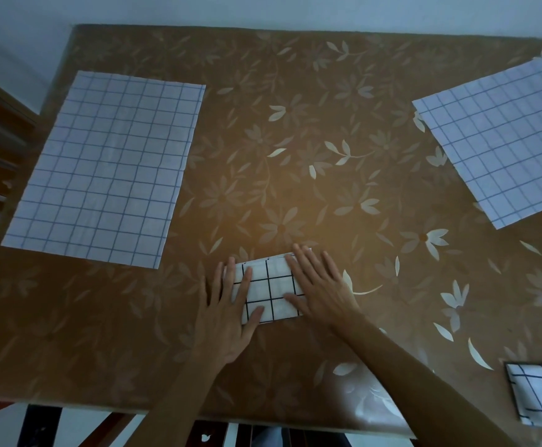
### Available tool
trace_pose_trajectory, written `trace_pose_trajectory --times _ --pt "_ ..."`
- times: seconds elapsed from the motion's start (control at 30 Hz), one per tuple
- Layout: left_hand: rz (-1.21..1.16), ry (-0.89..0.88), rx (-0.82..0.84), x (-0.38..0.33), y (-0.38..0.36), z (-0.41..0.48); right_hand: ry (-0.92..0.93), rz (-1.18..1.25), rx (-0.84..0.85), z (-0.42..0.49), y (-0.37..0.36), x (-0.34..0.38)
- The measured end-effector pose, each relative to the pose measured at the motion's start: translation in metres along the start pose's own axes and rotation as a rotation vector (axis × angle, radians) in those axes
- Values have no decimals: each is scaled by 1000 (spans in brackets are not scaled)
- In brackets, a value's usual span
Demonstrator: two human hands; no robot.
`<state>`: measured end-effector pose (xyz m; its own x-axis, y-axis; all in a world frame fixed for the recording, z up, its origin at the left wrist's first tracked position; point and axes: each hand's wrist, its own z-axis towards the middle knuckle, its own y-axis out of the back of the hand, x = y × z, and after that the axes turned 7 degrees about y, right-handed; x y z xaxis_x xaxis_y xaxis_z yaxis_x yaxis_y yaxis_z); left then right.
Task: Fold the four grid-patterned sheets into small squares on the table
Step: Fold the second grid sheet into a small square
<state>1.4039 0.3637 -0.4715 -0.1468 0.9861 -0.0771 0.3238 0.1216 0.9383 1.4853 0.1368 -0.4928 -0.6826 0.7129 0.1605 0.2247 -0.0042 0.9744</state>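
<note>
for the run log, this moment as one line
left hand: pressing folded white black-grid sheet | right hand: pressing same sheet | flat white blue-grid sheets: far left, far right | second folded sheet: near right

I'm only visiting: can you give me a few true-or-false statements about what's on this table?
1. The left hand and the right hand both lie flat on the folded sheet. True.
2. The left sheet is crumpled into a ball. False: it lies flat and unfolded.
3. The right sheet lies unfolded. True.
4. The table is plain white. False: it is brown with a flower pattern.
</note>
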Motion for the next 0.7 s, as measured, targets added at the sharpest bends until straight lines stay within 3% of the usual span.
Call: trace_pose_trajectory --times 0.17,0.3,0.37,0.43,0.6,0.7 --pt "-19 12 31 -3 10 -4 -76 -28 6 -7 3 -9" --pt "-83 -70 -97 -21 33 20 -148 28 -159 -18 8 -7" --pt "-103 -149 -54 -33 49 37 -188 106 -260 -31 15 1" --pt "-80 -156 54 -42 62 54 -259 211 -273 -45 25 16" --pt "-81 25 265 -47 75 63 -670 745 -22 -63 30 64" --pt "-236 151 286 -35 61 48 -837 898 -104 -53 37 77"
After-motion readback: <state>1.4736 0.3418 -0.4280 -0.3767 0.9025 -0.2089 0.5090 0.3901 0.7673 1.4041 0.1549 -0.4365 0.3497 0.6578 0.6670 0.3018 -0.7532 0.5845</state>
